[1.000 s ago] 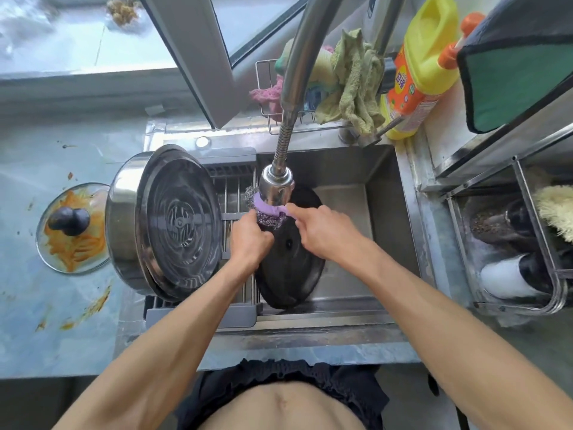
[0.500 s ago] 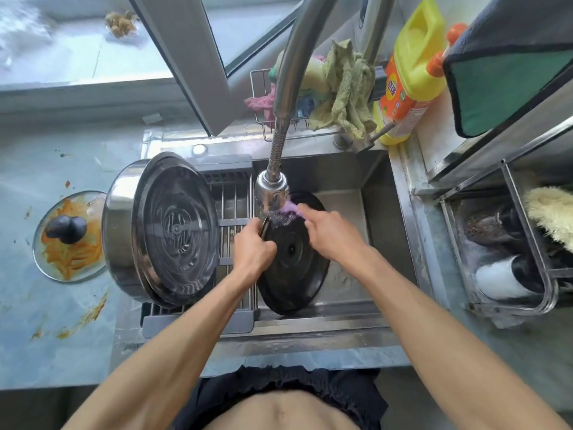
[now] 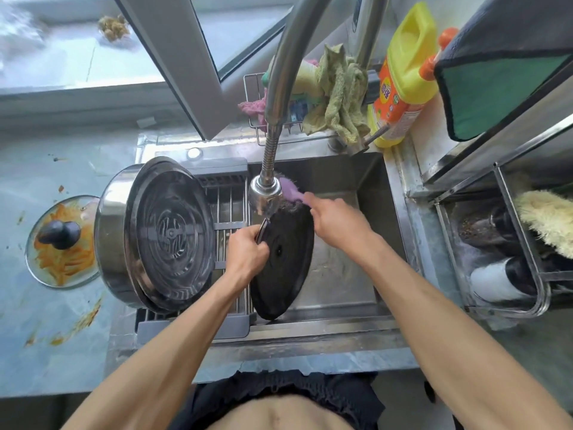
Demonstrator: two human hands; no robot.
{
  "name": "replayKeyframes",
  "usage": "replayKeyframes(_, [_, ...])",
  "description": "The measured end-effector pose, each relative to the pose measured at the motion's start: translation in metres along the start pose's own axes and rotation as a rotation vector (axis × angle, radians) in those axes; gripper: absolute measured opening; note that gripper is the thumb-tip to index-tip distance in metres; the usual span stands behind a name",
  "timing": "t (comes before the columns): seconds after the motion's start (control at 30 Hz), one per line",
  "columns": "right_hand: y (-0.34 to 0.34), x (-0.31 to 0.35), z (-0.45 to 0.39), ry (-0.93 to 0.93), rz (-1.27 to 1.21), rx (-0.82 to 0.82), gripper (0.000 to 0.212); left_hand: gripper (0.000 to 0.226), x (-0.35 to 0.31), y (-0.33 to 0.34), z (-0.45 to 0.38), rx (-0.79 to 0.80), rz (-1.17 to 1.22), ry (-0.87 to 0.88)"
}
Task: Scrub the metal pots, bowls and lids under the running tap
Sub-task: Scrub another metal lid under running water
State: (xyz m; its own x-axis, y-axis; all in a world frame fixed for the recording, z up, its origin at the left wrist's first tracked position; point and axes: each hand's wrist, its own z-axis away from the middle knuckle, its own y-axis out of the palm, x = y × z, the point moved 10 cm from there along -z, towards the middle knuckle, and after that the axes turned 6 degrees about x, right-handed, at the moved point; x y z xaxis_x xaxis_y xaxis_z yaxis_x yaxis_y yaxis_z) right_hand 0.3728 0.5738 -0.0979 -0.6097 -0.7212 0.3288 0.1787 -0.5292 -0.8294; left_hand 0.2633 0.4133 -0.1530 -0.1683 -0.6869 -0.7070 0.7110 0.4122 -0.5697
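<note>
One sink [image 3: 341,274]. Within it: one dark round lid [image 3: 283,262], one purple-handled scrubber [image 3: 290,189], one tap head [image 3: 265,192]. Left of the sink: one steel pot [image 3: 117,237], one glass lid [image 3: 62,243]. Behind the sink: one yellow detergent bottle [image 3: 403,72], one green cloth [image 3: 338,97]. Two hands: left hand [image 3: 248,249], right hand [image 3: 338,225].

Left hand [image 3: 248,248] and right hand [image 3: 336,223] both curled in a grip, forearms converging forward, bare.

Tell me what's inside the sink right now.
In the sink a dark round lid stands on edge, held by the left hand, scrubbed by the right hand's purple brush. The lid hides the floor behind it.
</note>
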Motion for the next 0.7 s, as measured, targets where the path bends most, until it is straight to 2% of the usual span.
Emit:
replayKeyframes(0.07, [-0.003,-0.007,-0.001,0.034,-0.011,-0.018,0.042,0.026,0.0,-0.004,0.001,-0.015,0.035,0.011])
replayKeyframes(0.2, [0.004,0.029,0.022,-0.109,-0.024,-0.026,0.047,0.027,0.003,-0.013,-0.001,-0.043,0.107,-0.028])
replayKeyframes(0.3, [-0.008,0.009,0.013,-0.031,-0.072,-0.074,0.046,0.031,0.0,-0.016,0.008,-0.043,0.229,0.007])
replayKeyframes(0.4, [-0.018,0.005,0.01,0.027,-0.045,-0.105,0.05,0.016,0.0,-0.017,0.016,-0.061,0.314,0.018])
replayKeyframes(0.47, [-0.008,0.034,0.019,-0.064,-0.009,-0.09,0.056,0.013,0.005,-0.019,0.018,-0.076,0.392,-0.019])
replayKeyframes(0.53, [-0.002,0.053,0.026,-0.144,0.013,-0.074,0.057,0.024,0.007,-0.022,0.021,-0.084,0.448,-0.027])
replayKeyframes(0.6, [-0.016,0.033,0.015,-0.069,-0.003,-0.114,0.053,0.038,0.002,-0.027,0.029,-0.082,0.46,0.007])
replayKeyframes(0.7, [-0.034,0.013,0.006,0.024,-0.001,-0.126,0.051,0.043,0.001,-0.03,0.038,-0.094,0.458,0.045])
